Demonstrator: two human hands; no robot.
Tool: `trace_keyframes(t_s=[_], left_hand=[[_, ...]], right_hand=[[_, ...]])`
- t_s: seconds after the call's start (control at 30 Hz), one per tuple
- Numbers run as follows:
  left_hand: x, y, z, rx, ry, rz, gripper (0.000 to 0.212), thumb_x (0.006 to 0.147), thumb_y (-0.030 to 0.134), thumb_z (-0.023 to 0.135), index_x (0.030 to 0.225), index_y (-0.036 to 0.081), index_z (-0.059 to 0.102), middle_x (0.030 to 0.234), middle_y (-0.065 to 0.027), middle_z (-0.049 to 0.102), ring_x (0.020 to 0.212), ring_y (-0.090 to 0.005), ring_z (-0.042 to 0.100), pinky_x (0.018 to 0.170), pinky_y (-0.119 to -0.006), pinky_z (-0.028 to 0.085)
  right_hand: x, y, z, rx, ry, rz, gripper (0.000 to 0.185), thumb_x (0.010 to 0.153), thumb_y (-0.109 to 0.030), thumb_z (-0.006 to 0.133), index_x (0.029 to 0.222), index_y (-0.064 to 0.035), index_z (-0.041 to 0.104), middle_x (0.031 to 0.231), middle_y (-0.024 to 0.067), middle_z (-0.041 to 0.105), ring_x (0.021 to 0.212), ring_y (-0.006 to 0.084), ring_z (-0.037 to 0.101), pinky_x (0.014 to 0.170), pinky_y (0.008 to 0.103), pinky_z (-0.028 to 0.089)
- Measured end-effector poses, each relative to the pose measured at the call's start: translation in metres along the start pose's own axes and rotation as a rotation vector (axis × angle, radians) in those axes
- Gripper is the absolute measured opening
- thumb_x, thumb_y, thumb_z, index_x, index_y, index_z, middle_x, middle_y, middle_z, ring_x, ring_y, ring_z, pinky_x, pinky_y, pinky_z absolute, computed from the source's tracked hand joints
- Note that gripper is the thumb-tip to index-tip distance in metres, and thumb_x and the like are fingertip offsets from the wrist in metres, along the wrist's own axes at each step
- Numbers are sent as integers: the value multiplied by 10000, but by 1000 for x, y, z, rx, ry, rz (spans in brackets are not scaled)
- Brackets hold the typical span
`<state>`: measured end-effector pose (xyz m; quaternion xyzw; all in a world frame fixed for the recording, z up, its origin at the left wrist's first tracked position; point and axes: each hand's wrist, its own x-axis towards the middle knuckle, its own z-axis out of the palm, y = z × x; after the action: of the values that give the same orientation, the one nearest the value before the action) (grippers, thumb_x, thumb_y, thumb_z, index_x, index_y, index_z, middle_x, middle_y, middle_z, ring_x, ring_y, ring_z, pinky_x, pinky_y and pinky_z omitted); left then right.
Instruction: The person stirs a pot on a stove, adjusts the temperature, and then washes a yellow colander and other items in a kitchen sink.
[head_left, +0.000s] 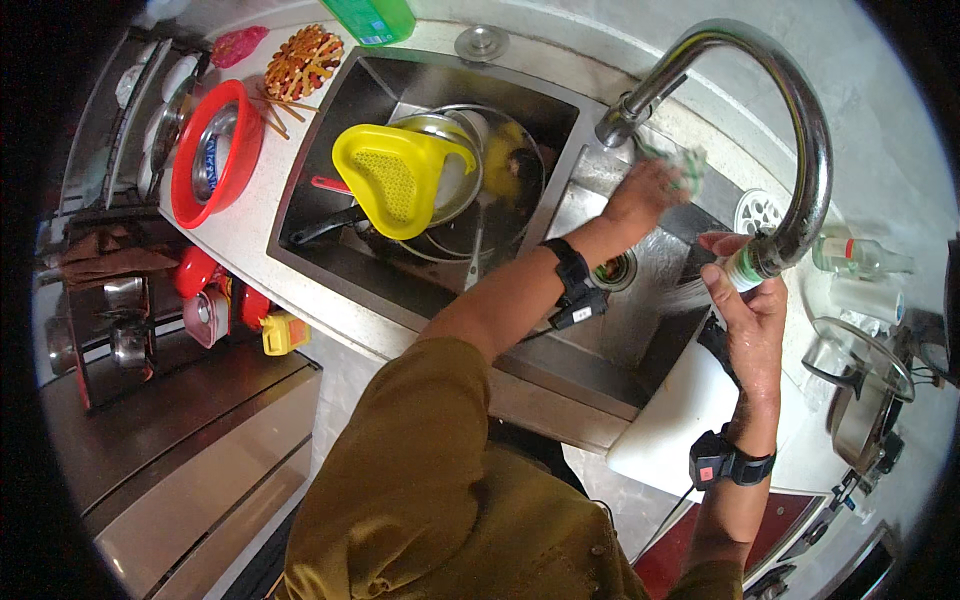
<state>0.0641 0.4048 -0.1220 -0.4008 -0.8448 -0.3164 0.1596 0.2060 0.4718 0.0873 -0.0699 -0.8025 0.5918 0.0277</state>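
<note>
My left hand (646, 191) reaches over the right basin of the stainless steel sink (600, 352). It is closed around a blurred white and green cloth (686, 171), near the foot of the faucet. My right hand (750, 300) grips the white and green spray head (742, 270) at the end of the curved chrome faucet (814, 127). Water sprays from it toward the basin wall. Below my left wrist lies the drain (615, 271), with orange and green scraps in it.
In the left basin a yellow strainer basket (394, 187) rests on pans and bowls. A red plastic basin (251, 142) and a wooden bead trivet (304, 64) sit on the left counter. A white cutting board (667, 420) lies at the right, with a glass bottle (855, 255) beyond.
</note>
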Motion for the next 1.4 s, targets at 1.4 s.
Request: trace_keyframes(t_s=[1.4], left_hand=[[-150,-30,76,464,-662,-415,318,837,121,472,1144,38,468,1099,-202,513,1025,-336,517,826,-414,461]], right_hand=[[-2,12,6,161,-40,13,170,813,-102,630,945,-31,551,990,76,601,947,156,548,837,298,418]])
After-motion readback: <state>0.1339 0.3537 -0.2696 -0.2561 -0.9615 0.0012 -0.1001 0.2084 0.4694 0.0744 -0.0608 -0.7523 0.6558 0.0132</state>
